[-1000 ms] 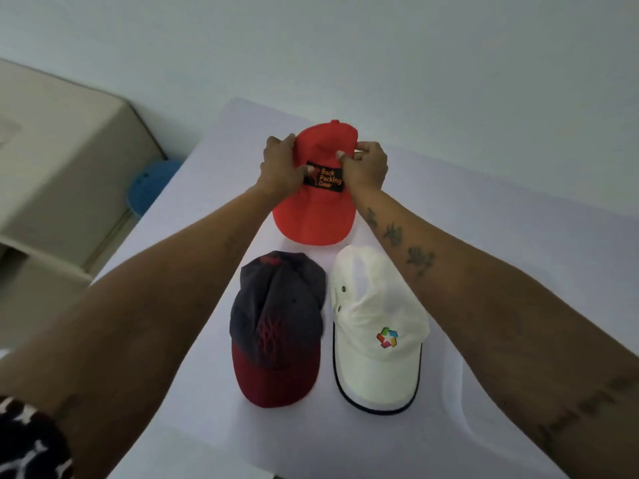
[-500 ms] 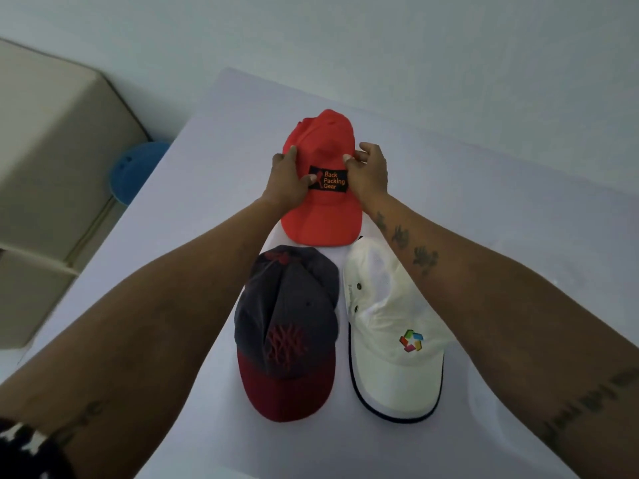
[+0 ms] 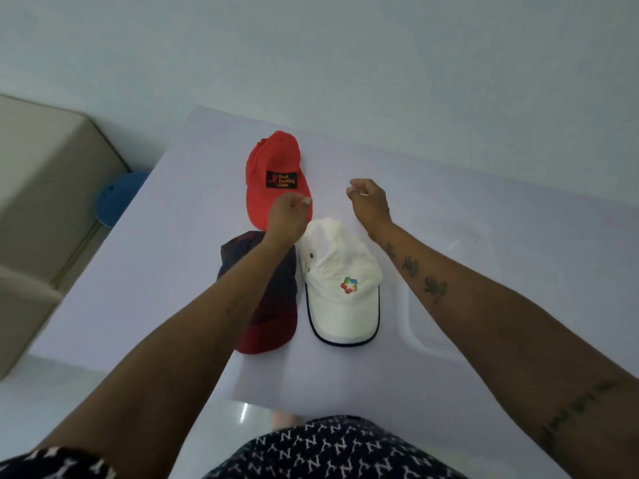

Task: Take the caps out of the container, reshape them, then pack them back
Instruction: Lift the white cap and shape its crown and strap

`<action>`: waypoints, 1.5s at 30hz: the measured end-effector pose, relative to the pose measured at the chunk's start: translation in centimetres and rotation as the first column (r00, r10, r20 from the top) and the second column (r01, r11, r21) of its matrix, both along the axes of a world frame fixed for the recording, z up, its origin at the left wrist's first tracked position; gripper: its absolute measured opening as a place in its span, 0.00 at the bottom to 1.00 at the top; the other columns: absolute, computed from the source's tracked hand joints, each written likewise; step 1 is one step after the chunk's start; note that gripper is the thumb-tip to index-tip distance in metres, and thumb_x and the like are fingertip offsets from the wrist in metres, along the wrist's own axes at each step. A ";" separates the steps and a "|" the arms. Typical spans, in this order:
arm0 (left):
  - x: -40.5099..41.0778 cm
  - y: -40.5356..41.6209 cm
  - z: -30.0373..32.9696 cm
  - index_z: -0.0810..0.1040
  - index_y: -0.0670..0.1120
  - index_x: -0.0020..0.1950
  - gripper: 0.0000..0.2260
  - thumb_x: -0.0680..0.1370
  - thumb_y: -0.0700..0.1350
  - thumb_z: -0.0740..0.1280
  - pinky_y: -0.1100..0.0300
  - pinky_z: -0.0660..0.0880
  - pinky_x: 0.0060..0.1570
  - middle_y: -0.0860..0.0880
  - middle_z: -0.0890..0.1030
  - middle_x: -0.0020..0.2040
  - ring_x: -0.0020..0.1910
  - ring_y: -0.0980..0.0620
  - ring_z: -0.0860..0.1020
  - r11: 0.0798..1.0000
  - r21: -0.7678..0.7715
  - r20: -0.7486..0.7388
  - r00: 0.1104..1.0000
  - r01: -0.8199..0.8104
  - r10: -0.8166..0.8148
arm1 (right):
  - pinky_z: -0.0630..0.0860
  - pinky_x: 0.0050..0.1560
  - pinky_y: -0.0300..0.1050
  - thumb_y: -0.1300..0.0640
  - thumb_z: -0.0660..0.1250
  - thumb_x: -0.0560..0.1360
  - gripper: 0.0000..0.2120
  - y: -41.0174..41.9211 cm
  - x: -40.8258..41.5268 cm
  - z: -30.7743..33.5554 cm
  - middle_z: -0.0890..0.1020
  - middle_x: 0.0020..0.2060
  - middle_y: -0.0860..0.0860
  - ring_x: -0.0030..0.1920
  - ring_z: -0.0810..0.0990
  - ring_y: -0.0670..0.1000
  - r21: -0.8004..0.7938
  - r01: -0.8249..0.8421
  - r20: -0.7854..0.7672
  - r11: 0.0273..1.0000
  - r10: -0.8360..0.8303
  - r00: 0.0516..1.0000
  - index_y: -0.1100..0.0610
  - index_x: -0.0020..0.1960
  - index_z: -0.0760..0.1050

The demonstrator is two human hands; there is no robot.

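Note:
Three caps lie on a white table [image 3: 484, 209]. A red cap [image 3: 273, 167] with a black patch sits farthest from me. Nearer, a dark navy cap with a maroon brim [image 3: 280, 326] lies on the left, partly hidden under my left forearm, and a white cap [image 3: 340, 281] with a coloured logo lies beside it on the right. My left hand [image 3: 287, 216] hovers over the red cap's brim, fingers curled, holding nothing. My right hand [image 3: 368, 202] hovers to the right of the red cap, fingers loosely curled, also holding nothing. No container is in view.
A beige cabinet or box [image 3: 45, 202] stands to the left of the table, with a blue round object [image 3: 117, 198] on the floor between them. A pale wall runs behind. The table's near edge is just in front of my patterned clothing [image 3: 328, 451].
Both hands have let go of the red cap, which now lies flat on the table, and have drawn back toward me, the right one moving rightward. The view has tilted downward.

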State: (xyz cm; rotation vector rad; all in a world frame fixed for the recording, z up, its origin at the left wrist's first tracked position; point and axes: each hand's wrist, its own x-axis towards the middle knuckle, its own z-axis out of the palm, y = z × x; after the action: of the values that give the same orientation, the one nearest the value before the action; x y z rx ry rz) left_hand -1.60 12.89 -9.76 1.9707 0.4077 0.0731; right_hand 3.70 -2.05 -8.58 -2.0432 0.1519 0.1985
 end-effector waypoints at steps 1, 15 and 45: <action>-1.3 -1.2 0.0 0.78 0.37 0.47 0.10 0.79 0.43 0.62 0.59 0.71 0.43 0.47 0.78 0.40 0.40 0.51 0.75 0.999 -0.038 0.002 1.000 -0.001 0.001 | 0.69 0.58 0.41 0.58 0.62 0.77 0.15 -0.9 -1.6 -0.3 0.78 0.61 0.53 0.61 0.76 0.52 -0.021 -0.026 0.011 0.999 0.026 1.000 0.58 0.64 0.74; -8.7 -5.5 -7.0 0.73 0.38 0.64 0.16 0.76 0.33 0.62 0.57 0.71 0.56 0.39 0.78 0.60 0.59 0.42 0.75 0.977 0.127 -0.231 0.963 0.169 -0.136 | 0.68 0.65 0.44 0.66 0.61 0.76 0.22 -7.2 -11.5 -8.0 0.74 0.65 0.56 0.66 0.72 0.55 -0.148 -0.059 -0.067 0.987 0.049 0.997 0.59 0.70 0.66; -4.1 -5.5 21.1 0.74 0.44 0.41 0.11 0.81 0.47 0.60 0.66 0.69 0.33 0.48 0.77 0.34 0.33 0.57 0.73 0.987 0.132 0.613 0.774 0.095 -0.157 | 0.67 0.34 0.36 0.53 0.64 0.79 0.17 -9.0 -6.0 19.1 0.71 0.28 0.47 0.30 0.68 0.44 0.199 -0.164 0.683 0.966 -0.017 0.730 0.56 0.33 0.68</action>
State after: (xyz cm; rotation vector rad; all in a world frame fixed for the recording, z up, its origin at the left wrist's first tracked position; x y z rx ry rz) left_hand -5.71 7.43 11.33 1.9265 -0.1723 0.6550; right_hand -2.33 -11.02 10.56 -1.7453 -0.4040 -0.4776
